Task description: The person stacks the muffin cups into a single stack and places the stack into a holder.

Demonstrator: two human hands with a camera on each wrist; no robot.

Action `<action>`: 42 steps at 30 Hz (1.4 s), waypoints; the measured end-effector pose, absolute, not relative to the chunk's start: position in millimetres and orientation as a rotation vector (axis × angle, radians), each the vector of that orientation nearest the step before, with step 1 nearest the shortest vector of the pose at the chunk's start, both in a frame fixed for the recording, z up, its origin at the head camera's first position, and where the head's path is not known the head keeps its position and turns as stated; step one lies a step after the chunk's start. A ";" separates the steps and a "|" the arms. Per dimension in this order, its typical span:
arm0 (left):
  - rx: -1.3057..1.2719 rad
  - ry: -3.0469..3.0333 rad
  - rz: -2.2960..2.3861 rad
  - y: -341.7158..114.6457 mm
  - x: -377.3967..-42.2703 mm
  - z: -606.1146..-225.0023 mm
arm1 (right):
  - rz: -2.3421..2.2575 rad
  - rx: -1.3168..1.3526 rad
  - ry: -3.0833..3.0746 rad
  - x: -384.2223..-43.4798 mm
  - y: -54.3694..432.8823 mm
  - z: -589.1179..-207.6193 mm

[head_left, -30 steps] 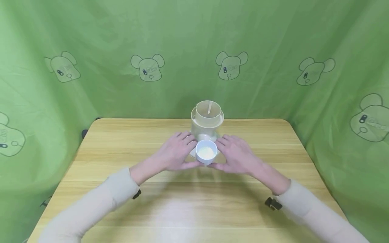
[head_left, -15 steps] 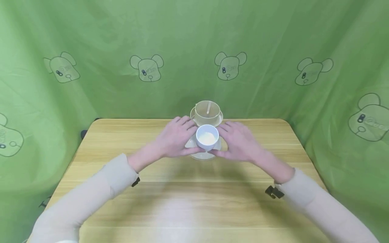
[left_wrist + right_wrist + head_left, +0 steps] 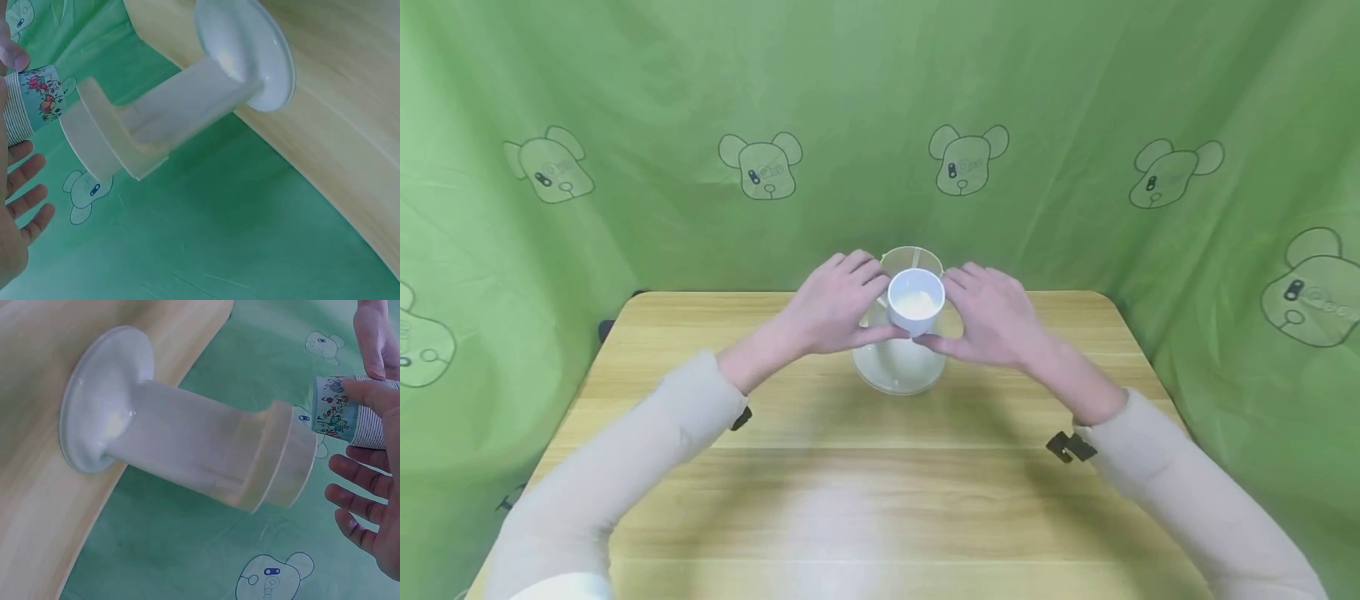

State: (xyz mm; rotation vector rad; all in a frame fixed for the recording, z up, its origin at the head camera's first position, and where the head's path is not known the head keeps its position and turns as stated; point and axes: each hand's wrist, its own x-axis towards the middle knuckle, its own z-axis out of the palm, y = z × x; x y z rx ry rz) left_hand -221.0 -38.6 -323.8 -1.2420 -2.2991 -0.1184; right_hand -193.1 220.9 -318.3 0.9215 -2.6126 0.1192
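A stack of paper cups with a flower print is held upright between my two hands, its white open mouth facing up in the head view. My left hand grips its left side, thumb low on the near face. From the other side my right hand grips it, thumb and index finger on the cups, the remaining fingers spread off them in the right wrist view. Just below the stack stands a translucent cylindrical holder, seemingly a cup dispenser, with a collared top and round white base. The stack's bottom is apart from its rim.
The holder stands near the back edge of a wooden table. A green curtain with bear-head prints hangs behind and on both sides. A black strap piece shows below the right cuff.
Both hands have carried the stack of paper cups upward and away from me, from in front of the holder to over its top. The holder has stayed in place.
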 end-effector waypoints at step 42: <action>-1.045 -2.438 -0.360 -27.0 -270.9 -329.4 | 0.306 0.775 -2.640 -252.8 225.9 -317.0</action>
